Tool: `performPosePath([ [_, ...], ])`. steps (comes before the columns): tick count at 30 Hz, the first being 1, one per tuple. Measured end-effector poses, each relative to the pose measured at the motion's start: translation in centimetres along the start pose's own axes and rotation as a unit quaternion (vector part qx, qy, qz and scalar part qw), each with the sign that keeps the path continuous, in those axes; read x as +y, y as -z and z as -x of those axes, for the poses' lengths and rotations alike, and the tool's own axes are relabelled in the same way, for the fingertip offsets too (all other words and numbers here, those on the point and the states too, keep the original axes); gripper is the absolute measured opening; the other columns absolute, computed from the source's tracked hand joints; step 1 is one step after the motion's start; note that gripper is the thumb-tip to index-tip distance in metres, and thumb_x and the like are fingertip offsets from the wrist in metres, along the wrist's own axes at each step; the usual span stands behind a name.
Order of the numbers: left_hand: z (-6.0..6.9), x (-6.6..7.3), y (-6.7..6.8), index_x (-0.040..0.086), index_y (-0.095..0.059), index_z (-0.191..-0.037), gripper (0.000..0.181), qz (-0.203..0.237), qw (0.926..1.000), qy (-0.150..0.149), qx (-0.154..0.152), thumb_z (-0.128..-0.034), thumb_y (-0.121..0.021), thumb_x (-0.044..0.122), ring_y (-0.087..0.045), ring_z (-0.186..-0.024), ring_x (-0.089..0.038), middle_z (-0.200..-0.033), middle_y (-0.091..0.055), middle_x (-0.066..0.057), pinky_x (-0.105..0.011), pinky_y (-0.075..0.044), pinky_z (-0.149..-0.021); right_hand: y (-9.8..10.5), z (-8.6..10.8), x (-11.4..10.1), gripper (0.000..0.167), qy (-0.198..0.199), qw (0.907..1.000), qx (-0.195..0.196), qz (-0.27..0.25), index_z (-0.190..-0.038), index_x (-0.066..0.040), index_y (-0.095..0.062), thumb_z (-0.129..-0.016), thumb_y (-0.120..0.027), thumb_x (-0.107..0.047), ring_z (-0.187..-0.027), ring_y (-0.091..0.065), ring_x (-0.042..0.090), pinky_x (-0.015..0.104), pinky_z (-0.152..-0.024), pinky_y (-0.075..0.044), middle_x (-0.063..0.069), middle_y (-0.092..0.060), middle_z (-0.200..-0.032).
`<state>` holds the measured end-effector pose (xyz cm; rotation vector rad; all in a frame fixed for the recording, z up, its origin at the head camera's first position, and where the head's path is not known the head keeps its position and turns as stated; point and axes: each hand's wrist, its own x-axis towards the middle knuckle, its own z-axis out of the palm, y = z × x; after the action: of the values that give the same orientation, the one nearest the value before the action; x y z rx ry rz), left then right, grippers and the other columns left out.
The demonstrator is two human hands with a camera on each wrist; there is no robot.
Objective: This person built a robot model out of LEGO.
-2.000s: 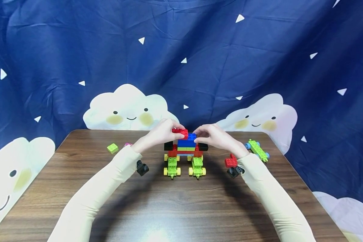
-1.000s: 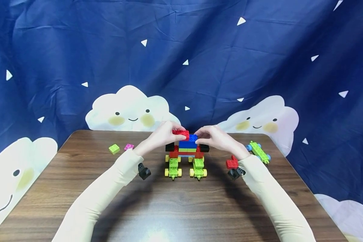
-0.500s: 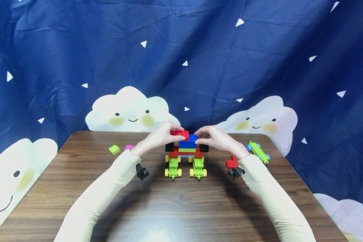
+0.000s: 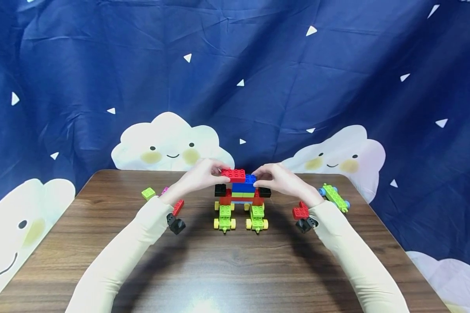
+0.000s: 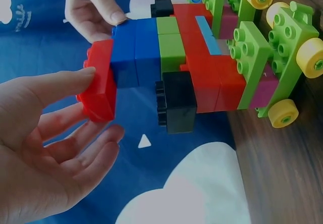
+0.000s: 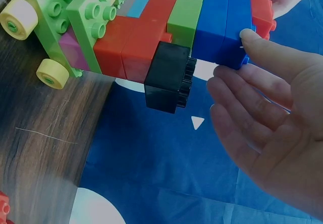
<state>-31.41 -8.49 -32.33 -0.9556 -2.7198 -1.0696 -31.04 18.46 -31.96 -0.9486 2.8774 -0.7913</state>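
Note:
At the table's back middle stands a toy-brick build point(image 4: 243, 195) on green wheeled bases point(image 4: 225, 218) with yellow wheels. Black bricks point(image 5: 179, 102) jut from both sides. Two blue bricks point(image 6: 214, 24) are stacked near its top. A red brick point(image 4: 233, 175) lies across the top blue one, overhanging to the left. My left hand point(image 4: 204, 175) pinches that red brick's left end, thumb on the near side, fingers beneath and behind in the left wrist view. My right hand point(image 4: 279, 177) pinches the upper blue brick's right end between thumb and fingers.
On the left lie a lime brick point(image 4: 148, 193), a pink brick point(image 4: 165, 190) partly behind the left wrist, and a red brick point(image 4: 178, 207). Right of the build are red bricks point(image 4: 300, 212) beside the right wrist and a green wheeled base point(image 4: 334, 196) with blue wheels. A blue curtain hangs behind.
My left hand has slid left along the red brick to its end, baring more of its studs. A red brick beside the left wrist has come into view. The right hand stays put.

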Motion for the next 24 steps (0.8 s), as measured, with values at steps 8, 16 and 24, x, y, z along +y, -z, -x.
performPosePath([
  [8,0.4,-0.2,0.1,0.004,-0.070,-0.121,0.039,-0.005,0.9999,0.011,0.011,-0.0869,-0.075,0.022,-0.071,-0.097,-0.026,-0.114,-0.074,-0.013,-0.040,-0.057,-0.092,-0.1,0.2,0.1,0.031,0.017,0.9997,0.012,0.011,-0.114,-0.005,-0.071,-0.089,-0.073,-0.024,-0.094,-0.069,0.020,0.041,-0.087,-0.058,0.009,-0.075,-0.107],
  [16,0.6,-0.4,0.1,0.002,-0.069,-0.122,0.041,0.006,0.9998,0.011,0.013,-0.0871,-0.075,0.022,-0.071,-0.100,-0.027,-0.115,-0.073,-0.015,-0.041,-0.057,-0.093,-0.4,0.9,0.6,0.031,0.034,0.9982,0.041,0.028,-0.115,-0.006,-0.071,-0.090,-0.073,-0.024,-0.095,-0.068,0.019,0.041,-0.088,-0.058,0.008,-0.074,-0.108],
  [24,1.0,-1.1,-0.1,0.003,-0.068,-0.123,0.040,0.018,0.9995,-0.008,0.024,-0.0888,-0.074,0.021,-0.071,-0.103,-0.028,-0.119,-0.072,-0.015,-0.043,-0.057,-0.095,-0.6,2.5,0.9,0.037,0.065,0.9942,0.079,0.032,-0.121,-0.004,-0.068,-0.089,-0.074,-0.021,-0.103,-0.068,0.025,0.043,-0.092,-0.057,0.012,-0.071,-0.116],
])
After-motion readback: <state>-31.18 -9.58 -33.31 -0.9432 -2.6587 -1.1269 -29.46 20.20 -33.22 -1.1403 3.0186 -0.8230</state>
